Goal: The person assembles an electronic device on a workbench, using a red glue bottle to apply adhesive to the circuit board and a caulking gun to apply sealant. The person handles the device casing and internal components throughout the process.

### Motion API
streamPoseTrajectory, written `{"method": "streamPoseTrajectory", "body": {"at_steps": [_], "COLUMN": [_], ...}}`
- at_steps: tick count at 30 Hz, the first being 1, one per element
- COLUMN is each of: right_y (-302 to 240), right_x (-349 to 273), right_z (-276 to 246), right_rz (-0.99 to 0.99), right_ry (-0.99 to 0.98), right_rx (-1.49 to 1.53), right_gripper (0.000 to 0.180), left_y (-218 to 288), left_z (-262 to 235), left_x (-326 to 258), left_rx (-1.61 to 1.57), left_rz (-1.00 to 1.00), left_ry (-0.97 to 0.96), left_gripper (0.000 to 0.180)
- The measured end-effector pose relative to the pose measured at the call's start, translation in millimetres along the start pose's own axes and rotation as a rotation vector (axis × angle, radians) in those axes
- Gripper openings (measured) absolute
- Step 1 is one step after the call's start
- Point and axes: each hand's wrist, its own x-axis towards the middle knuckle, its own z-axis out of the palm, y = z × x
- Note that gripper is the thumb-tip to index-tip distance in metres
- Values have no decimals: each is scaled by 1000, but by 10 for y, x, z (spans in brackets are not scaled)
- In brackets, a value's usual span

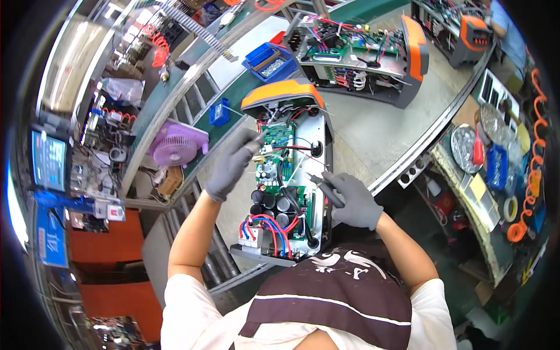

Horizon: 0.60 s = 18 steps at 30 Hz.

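Note:
An opened machine with an orange front panel (283, 93) stands in front of me, its green circuit boards (279, 135), black capacitors (269, 202) and red and blue wires (274, 223) exposed. At its left side my left hand (232, 166), in a grey glove, is closed with its fingertips over the upper board. Something small and pale is at those fingertips; its kind is too small to tell. My right hand (357, 203), also gloved, grips a dark-handled hand tool (328, 189). The tool's tip points left over the machine's metal plate, and its exact kind is unclear.
A second opened machine (356, 58) stands beyond, with a blue bin of small parts (271, 63) beside it. To the left are a purple fan (177, 144) and a screen (49, 158). On the right, a side bench holds a red-handled tool (478, 149). Another person (508, 35) stands far right.

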Motion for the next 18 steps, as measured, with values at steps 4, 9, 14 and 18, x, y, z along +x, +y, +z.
{"method": "streamPoseTrajectory", "body": {"at_steps": [4, 9, 14, 18], "right_y": [-329, -389, -426, -327], "right_x": [95, 139, 99, 44], "right_z": [91, 226, 299, 376], "right_rz": [-91, -37, 10, -16], "right_ry": [-87, -70, -37, 26], "right_rx": [-459, -424, -307, -277], "right_gripper": [82, 79, 70, 65], "left_y": [-235, -245, -430, -482], "left_z": [207, 350, 445, 429], "left_x": [-113, -47, 45, 57], "left_rx": [214, 686, 711, 491], "left_rz": [223, 394, 391, 359], "left_ry": [-53, -51, -146, -128], "left_gripper": [42, 49, 24, 23]}}
